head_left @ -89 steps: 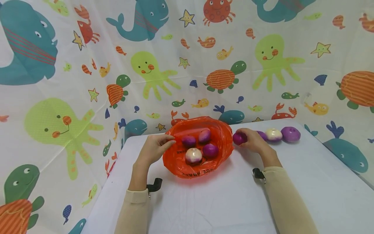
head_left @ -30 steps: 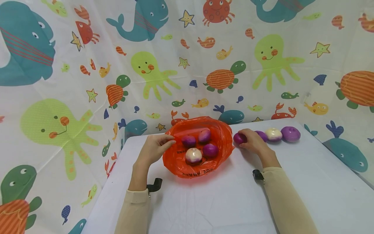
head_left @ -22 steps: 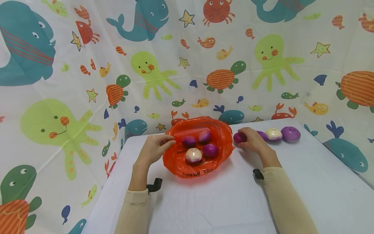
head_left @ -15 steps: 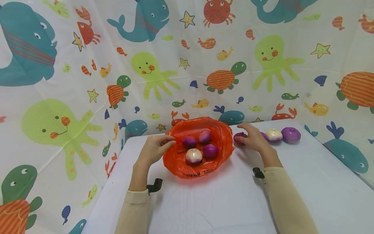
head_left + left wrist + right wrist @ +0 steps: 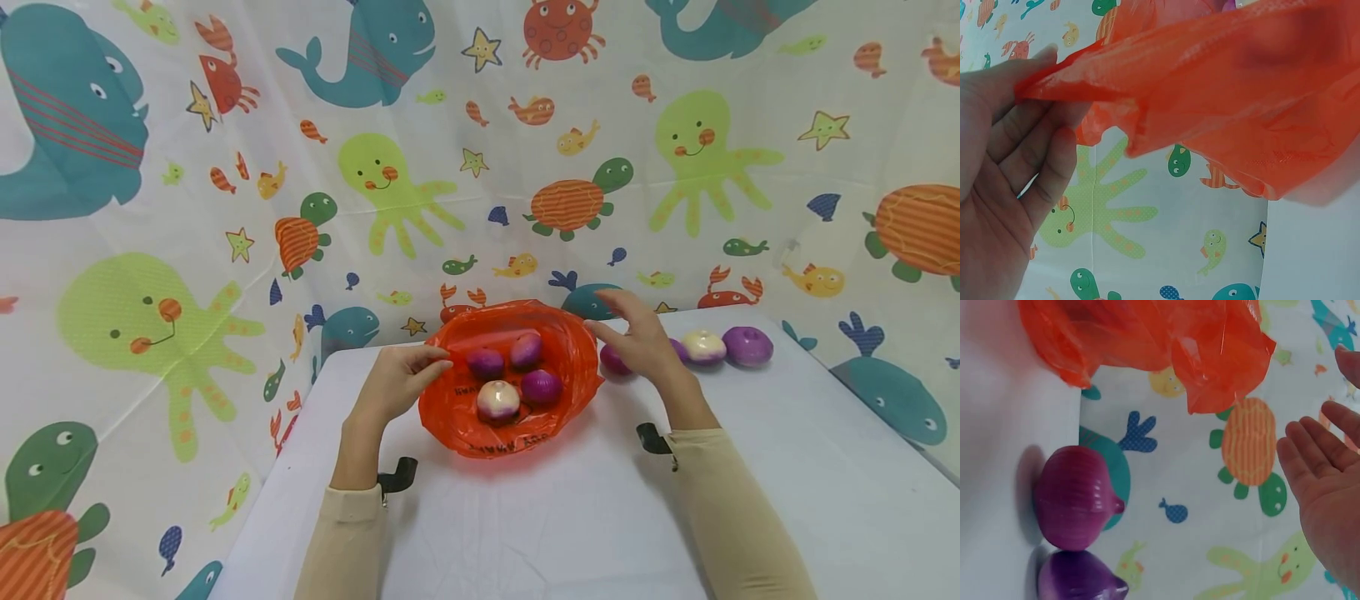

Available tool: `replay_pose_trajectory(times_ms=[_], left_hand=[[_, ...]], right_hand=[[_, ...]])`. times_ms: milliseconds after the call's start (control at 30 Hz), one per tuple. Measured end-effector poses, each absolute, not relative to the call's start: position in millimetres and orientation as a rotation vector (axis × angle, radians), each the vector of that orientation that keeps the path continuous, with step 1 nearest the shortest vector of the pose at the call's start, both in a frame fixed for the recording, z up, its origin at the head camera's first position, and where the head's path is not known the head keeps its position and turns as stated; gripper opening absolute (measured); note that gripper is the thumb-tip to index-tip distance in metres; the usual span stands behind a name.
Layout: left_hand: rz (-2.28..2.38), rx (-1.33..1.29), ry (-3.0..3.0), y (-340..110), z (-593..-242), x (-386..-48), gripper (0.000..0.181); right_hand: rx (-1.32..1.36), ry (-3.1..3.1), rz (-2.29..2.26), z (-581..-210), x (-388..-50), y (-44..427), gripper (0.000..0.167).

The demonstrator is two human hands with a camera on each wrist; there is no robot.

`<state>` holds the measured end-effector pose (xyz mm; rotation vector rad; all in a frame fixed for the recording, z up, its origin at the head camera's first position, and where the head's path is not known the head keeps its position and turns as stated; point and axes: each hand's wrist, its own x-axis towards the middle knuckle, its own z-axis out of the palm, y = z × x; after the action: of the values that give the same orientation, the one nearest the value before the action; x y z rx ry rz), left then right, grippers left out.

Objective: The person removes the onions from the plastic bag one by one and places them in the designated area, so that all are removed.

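Here I see the red plastic bag (image 5: 444,423) gaping on the white table (image 5: 487,533), four onions (image 5: 497,402) inside. The left hand (image 5: 393,383) pinches its left rim; the right hand (image 5: 647,340) hovers empty, fingers spread, near its right rim, by a magenta onion (image 5: 1075,499) heading a row of four.

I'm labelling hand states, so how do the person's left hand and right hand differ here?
The left hand pinches the rim of the red bag; the right hand holds nothing. The left hand's fingers are bent; the right hand's are straighter, with its thumb apart. The left hand is at the bag's left; the right hand is at its right, not touching the nearest purple onion. Both are bare and come out of beige sleeves.
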<state>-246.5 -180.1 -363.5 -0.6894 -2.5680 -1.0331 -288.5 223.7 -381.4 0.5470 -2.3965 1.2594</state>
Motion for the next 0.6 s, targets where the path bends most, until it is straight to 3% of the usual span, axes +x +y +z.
replay_pose_trajectory(times_ms=[600], left_hand=[[-1.016, -0.698, -2.556, -181.2, -364.4, -247.0, 0.016]], right_hand=[[0.767, -2.422, 1.217, -379.8, -278.6, 179.9, 0.061]])
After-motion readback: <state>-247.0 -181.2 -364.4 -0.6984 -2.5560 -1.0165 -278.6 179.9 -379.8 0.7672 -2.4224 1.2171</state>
